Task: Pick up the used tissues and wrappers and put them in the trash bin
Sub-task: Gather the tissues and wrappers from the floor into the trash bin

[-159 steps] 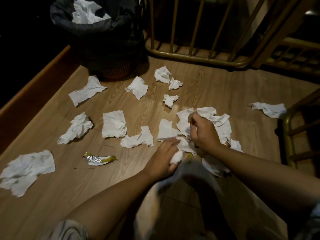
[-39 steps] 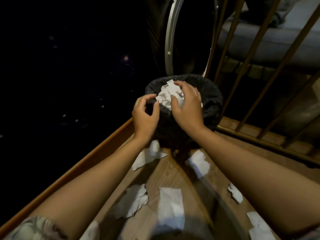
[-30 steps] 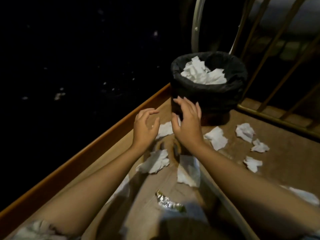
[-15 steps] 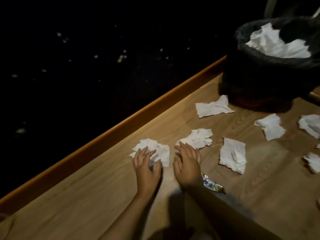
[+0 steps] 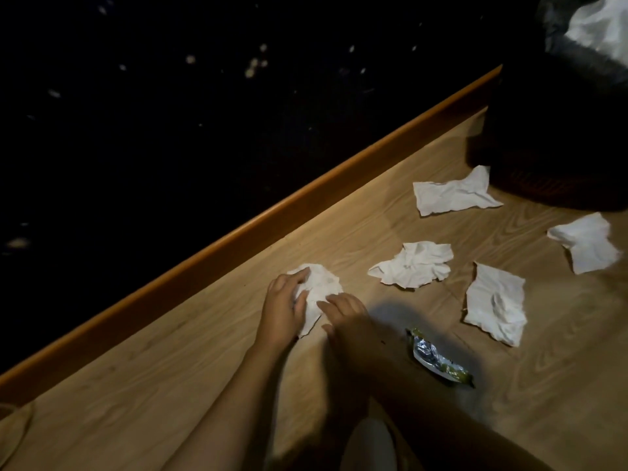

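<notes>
A crumpled white tissue (image 5: 321, 290) lies on the wooden floor near the skirting. My left hand (image 5: 283, 307) presses on its left side with fingers curled into it. My right hand (image 5: 343, 312) touches its right edge, fingers bent. Several more tissues lie to the right: one (image 5: 413, 268) close by, one (image 5: 494, 302) beyond it, one (image 5: 452, 195) near the bin, one (image 5: 588, 243) at the right edge. A silver and green wrapper (image 5: 438, 360) lies beside my right forearm. The black-lined trash bin (image 5: 557, 130) stands at the top right, with white tissues (image 5: 601, 27) inside.
An orange-brown wooden skirting edge (image 5: 272, 212) runs diagonally from lower left to upper right; beyond it everything is dark. Wooden floor (image 5: 170, 385) stretches out below my arms.
Both hands have closed in on the nearest tissue, the left now gripping it. Before that, both hands left the bin and came down to the floor.
</notes>
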{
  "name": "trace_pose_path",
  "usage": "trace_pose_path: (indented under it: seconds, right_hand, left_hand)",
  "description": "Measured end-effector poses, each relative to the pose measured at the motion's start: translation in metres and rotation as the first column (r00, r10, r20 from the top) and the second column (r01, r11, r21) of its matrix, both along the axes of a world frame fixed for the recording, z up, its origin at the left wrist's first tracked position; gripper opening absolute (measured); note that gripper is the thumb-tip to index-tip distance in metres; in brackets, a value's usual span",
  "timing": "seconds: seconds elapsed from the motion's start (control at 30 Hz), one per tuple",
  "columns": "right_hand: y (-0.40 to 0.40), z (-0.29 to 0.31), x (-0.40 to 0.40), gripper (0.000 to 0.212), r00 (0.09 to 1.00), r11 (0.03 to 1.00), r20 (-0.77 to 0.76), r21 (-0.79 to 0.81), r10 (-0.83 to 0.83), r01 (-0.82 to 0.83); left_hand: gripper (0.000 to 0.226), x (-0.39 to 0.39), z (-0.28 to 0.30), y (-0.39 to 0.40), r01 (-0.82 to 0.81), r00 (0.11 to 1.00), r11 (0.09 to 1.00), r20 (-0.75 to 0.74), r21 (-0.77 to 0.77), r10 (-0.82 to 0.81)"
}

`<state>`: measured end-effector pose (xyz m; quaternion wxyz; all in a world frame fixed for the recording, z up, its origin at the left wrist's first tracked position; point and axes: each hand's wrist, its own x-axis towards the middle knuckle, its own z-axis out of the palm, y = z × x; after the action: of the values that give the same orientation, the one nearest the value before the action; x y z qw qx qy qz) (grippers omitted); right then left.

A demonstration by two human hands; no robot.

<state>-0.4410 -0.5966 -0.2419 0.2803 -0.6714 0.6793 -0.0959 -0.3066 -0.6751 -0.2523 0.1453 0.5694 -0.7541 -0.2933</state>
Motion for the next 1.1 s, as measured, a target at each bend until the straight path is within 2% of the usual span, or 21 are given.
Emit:
trace_pose_path:
  seconds: [0.13,0.23,0.3,0.37,0.4,0.43,0.53,0.6,0.67,0.7,0.77,0.87,0.93,1.0,1.03,1.1]
  right_hand:
    - [0.0,0.012,-0.013,0.064,0.999,0.996,-0.047,0.089,-0.003,0.007]
    - [0.008,0.008,-0.021,0.037,0.998,0.993,-0.043,-0.108,-0.044,0.039]
    - [0.007,0.005,-0.027,0.024,0.982,0.957,0.02,-0.22,-0.188,0.188]
    - [0.008,0.009,-0.04,0.033,0.901,0.854,0.185,-0.291,-0.392,0.431]
    - [0.008,0.013,-0.047,0.037,0.844,0.788,0.305,-0.319,-0.441,0.527]
    - [0.01,0.025,-0.053,0.038,0.754,0.728,0.44,-0.271,-0.488,0.629]
    - [0.012,0.045,-0.074,0.031,0.328,0.523,0.745,0.032,-0.58,0.852]
    - [0.016,0.055,-0.094,0.021,0.138,0.415,0.803,0.145,-0.58,0.898]
    - [0.025,0.063,-0.113,0.021,-0.011,0.329,0.81,0.251,-0.587,0.91]
    - [0.03,0.065,-0.123,0.023,-0.03,0.308,0.806,0.26,-0.592,0.915]
    - [0.041,0.058,-0.143,0.02,-0.012,0.25,0.794,0.206,-0.608,0.946]
    - [0.056,0.041,-0.172,0.023,0.066,0.084,0.697,-0.008,-0.714,0.996]
    - [0.065,0.033,-0.184,0.028,0.076,0.021,0.621,-0.095,-0.78,0.995]
    - [0.071,0.026,-0.19,0.037,0.047,-0.035,0.565,-0.133,-0.823,0.99]
    - [0.074,0.022,-0.191,0.041,0.061,-0.031,0.537,-0.162,-0.841,0.986]
    - [0.076,0.007,-0.193,0.052,0.167,0.08,0.459,-0.203,-0.873,0.976]
  left_hand:
    - [0.03,-0.002,-0.005,0.003,0.006,1.0,1.0,0.023,-0.015,-0.005]
    - [0.025,-0.015,-0.006,0.004,-0.031,0.999,0.999,-0.025,-0.025,0.03]
    - [0.02,-0.028,0.0,0.003,-0.087,0.989,0.996,-0.12,0.012,0.088]
    - [0.02,-0.045,0.009,0.002,-0.092,0.972,0.994,-0.213,0.062,0.104]
    - [0.025,-0.055,0.015,0.001,-0.085,0.961,0.993,-0.257,0.083,0.104]
    - [0.031,-0.066,0.021,0.001,-0.079,0.946,0.992,-0.305,0.1,0.107]
    - [0.047,-0.102,0.036,0.001,-0.067,0.869,0.98,-0.472,0.186,0.149]
    - [0.051,-0.127,0.044,0.0,-0.083,0.787,0.934,-0.552,0.347,0.275]
    - [0.045,-0.148,0.044,-0.002,-0.102,0.72,0.88,-0.577,0.463,0.386]
    - [0.041,-0.156,0.043,-0.003,-0.118,0.71,0.875,-0.576,0.47,0.405]
    - [0.03,-0.17,0.04,-0.007,-0.142,0.72,0.894,-0.575,0.425,0.388]
    - [0.017,-0.188,0.038,-0.012,-0.117,0.73,0.938,-0.612,0.325,0.303]
    - [0.012,-0.197,0.031,-0.011,-0.041,0.762,0.978,-0.627,0.204,0.162]
    - [0.01,-0.203,0.015,-0.009,0.099,0.831,0.994,-0.554,0.049,-0.055]
    - [0.011,-0.205,0.006,-0.007,0.189,0.86,0.981,-0.476,-0.033,-0.182]
    - [0.017,-0.203,-0.011,-0.001,0.355,0.869,0.915,-0.294,-0.192,-0.399]
